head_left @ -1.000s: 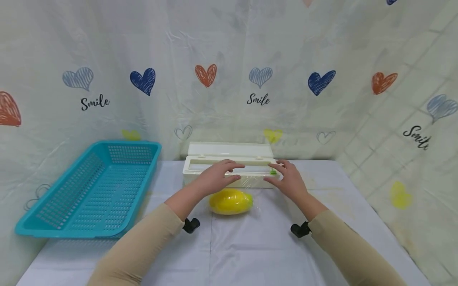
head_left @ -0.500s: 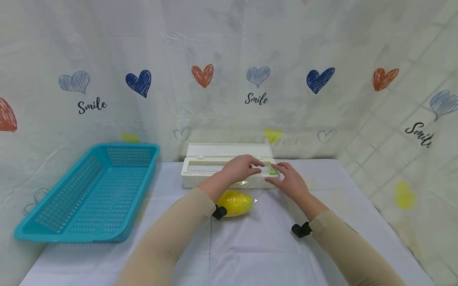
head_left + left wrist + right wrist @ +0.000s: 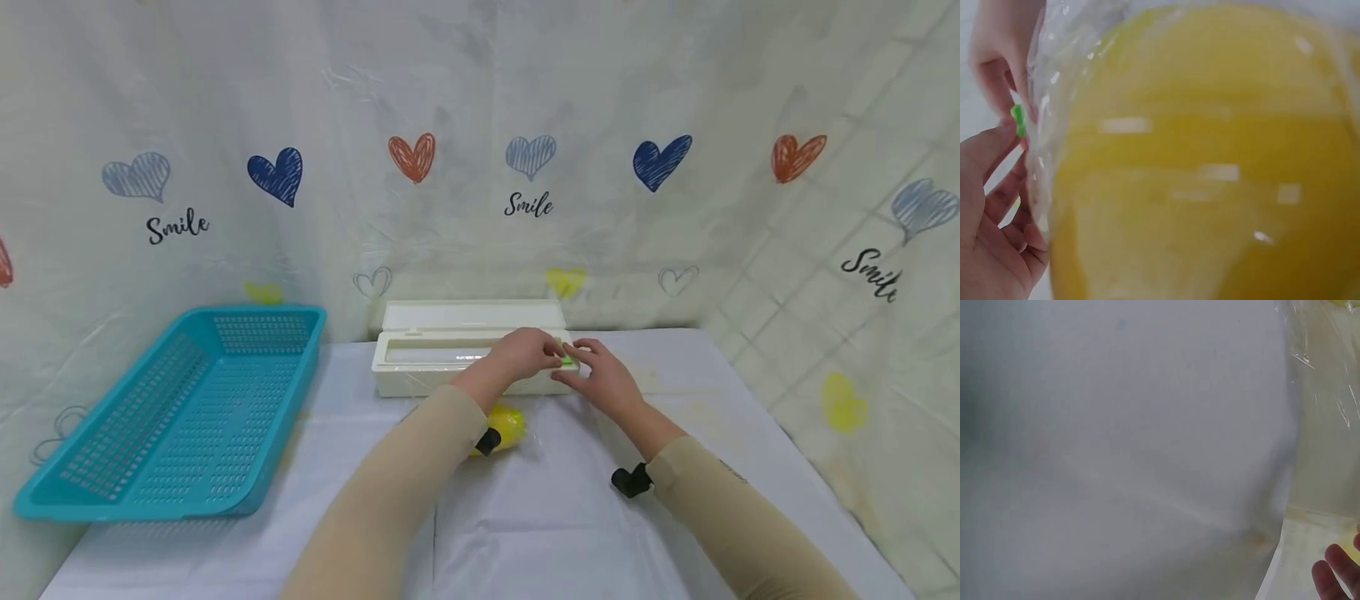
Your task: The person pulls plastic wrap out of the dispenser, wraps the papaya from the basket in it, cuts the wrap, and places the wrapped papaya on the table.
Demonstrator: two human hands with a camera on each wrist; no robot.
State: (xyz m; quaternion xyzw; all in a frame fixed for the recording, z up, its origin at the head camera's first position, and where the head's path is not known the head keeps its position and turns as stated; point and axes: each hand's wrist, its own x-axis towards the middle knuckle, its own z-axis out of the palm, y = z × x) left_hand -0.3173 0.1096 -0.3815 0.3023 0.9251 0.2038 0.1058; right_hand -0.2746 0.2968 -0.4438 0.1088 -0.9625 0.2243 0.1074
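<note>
The white cling-film dispenser (image 3: pixel 423 382) sits at the back of the bench (image 3: pixel 551 533), its hinged lid (image 3: pixel 472 314) standing up behind it. A bright green slide cutter (image 3: pixel 1019 120) is at its right end, where the two hands almost meet. The left hand (image 3: pixel 521 354) has its thumb tip on the cutter, fingers curled below; whether it pinches it I cannot tell. The right hand (image 3: pixel 604 382) curves about that same end, thumb and fingers apart; its grip is also unclear. Clear film (image 3: pixel 1041 81) covers a yellow fruit (image 3: pixel 511 425) lying just in front of the dispenser, partly hidden by the left wrist and its black camera (image 3: pixel 489 442). A turquoise perforated basket (image 3: pixel 202 417) stands to the left, and a heart-printed curtain (image 3: pixel 337 92) hangs behind.
</note>
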